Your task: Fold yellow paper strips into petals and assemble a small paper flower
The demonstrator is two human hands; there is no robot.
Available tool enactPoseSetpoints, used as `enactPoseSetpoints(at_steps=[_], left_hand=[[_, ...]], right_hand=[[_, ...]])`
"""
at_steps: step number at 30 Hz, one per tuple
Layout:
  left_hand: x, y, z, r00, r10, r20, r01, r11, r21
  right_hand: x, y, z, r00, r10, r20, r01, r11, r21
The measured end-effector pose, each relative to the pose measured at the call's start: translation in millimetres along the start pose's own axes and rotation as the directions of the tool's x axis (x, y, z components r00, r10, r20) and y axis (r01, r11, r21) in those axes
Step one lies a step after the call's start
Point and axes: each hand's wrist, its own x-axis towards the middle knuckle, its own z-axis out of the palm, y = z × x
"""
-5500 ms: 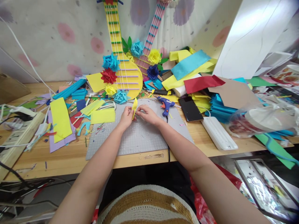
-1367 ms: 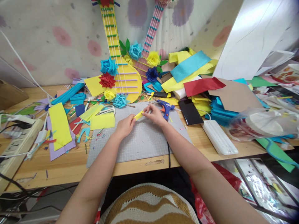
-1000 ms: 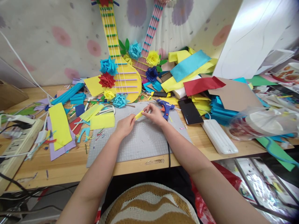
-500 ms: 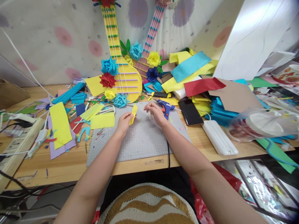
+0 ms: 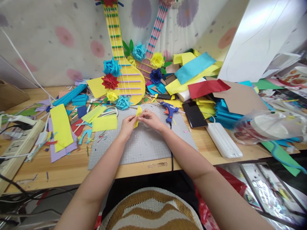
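Observation:
A small folded piece of yellow paper (image 5: 139, 111) stands upright above the grey cutting mat (image 5: 144, 147). My left hand (image 5: 129, 125) pinches it from the left side. Fingers of my right hand (image 5: 150, 118) are closed on its right edge, meeting the left fingertips there. Just right of my right hand, a blue glue gun (image 5: 169, 110) lies on the mat with its cable running toward the front edge. Left of my hands are a flat yellow paper strip (image 5: 105, 123) and white-handled scissors (image 5: 111, 111).
A yellow paper guitar (image 5: 131, 80) and a pink one (image 5: 153, 44) lean at the back. To the right lie a black phone (image 5: 194, 114), a white power strip (image 5: 224, 140) and stacked coloured paper (image 5: 196, 68). Another power strip (image 5: 20, 153) sits far left.
My right hand has moved left, away from beside the glue gun, and now grips the yellow paper together with my left hand. The glue gun is now fully exposed.

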Motion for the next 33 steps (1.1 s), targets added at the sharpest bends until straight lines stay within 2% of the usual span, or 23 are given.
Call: enactPoseSetpoints(at_steps=[8, 14, 22, 27, 33], left_hand=[[-2.1, 1.6, 0.8, 0.999, -0.010, -0.042, 0.010, 1.000, 0.006], [-4.3, 6.5, 0.9, 0.994, -0.096, -0.058, 0.093, 0.995, -0.047], [-7.0, 10.8, 2.4, 0.992, -0.114, -0.058, 0.110, 0.992, -0.059], [-6.4, 9.1, 3.1, 0.994, -0.102, -0.049, 0.099, 0.994, -0.052], [-3.7, 3.3, 1.2, 1.000, -0.028, -0.008, 0.028, 1.000, 0.007]], right_hand=[[3.2, 7.2, 4.1, 0.997, 0.059, -0.046, -0.062, 0.996, -0.067], [2.4, 8.0, 4.4, 0.994, 0.038, -0.099, -0.053, 0.986, -0.155], [-0.5, 6.5, -3.0, 0.996, -0.078, -0.043, 0.075, 0.994, -0.078], [-1.2, 6.3, -2.9, 0.999, -0.041, -0.003, 0.040, 0.999, -0.024], [-3.1, 4.0, -8.3, 0.999, -0.026, 0.028, 0.027, 0.999, -0.038]])
